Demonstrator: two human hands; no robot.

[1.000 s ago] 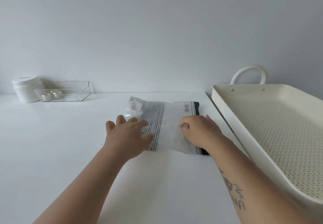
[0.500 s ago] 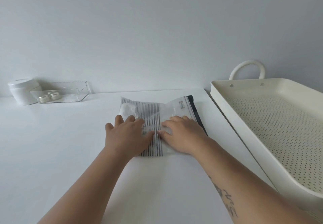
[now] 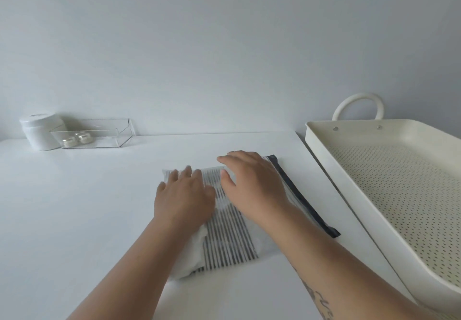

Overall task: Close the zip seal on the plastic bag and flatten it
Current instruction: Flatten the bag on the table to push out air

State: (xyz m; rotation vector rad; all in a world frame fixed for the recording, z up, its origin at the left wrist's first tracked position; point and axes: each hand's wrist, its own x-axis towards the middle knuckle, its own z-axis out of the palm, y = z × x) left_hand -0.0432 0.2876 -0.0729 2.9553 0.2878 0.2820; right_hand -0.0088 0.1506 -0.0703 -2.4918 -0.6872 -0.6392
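A clear plastic bag (image 3: 228,242) with black stripes lies flat on the white table (image 3: 74,207), with something white inside at its left side. Its dark zip seal (image 3: 303,198) runs along the right edge, nearest the tray. My left hand (image 3: 183,198) rests palm down on the bag's left part, fingers spread. My right hand (image 3: 252,183) lies palm down on the bag's right part, just left of the seal, fingers stretched toward the far edge. Both hands press flat and grip nothing. The bag's middle is partly hidden under them.
A cream perforated tray (image 3: 324,160) with a loop handle (image 3: 358,105) stands to the right, close to the bag. At the far left are a white jar (image 3: 40,132) and a clear box (image 3: 99,135) holding two small round items.
The view has moved closer, so the bag appears larger and nearer. My right hand slid further up the bag toward its far edge; the left hand stays pressed on the left part.
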